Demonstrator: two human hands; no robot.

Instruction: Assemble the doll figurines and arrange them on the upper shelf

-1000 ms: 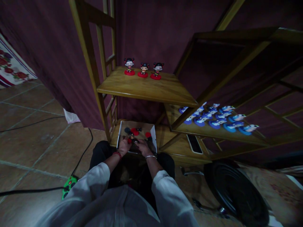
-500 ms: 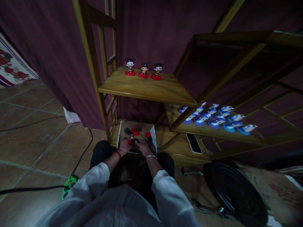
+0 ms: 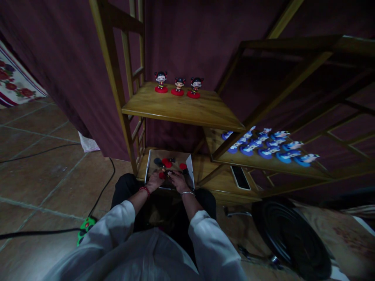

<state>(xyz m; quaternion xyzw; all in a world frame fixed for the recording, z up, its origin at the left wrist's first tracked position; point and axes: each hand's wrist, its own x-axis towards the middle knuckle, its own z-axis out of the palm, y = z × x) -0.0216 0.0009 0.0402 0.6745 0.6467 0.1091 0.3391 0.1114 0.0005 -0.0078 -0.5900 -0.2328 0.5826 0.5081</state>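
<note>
Over the near part of a shallow white-walled box (image 3: pixel 190 168), my two hands are close together. My left hand (image 3: pixel 154 181) is closed around a small dark-haired figurine with a red base (image 3: pixel 162 175). From the other side, the fingers of my right hand (image 3: pixel 177 180) close on the same figurine's dark part. Its details are small and dim. Further back in the box lie more figurine pieces: a red base (image 3: pixel 166 162), a dark round piece (image 3: pixel 158 160) and another red base (image 3: pixel 183 166) by the right wall.
Three figurines (image 3: pixel 177 86) on red bases stand on the wooden shelf (image 3: pixel 175 107) above. Several blue-based figurines (image 3: pixel 266 152) occupy a shelf to the right. A phone (image 3: pixel 240 178) lies on the lower board. A black round stool seat (image 3: pixel 290 234) and a green power strip (image 3: pixel 85 230) flank me.
My hands stay over the box with the figurine between them. The right fingers have shifted slightly upward on it; nothing else has visibly moved.
</note>
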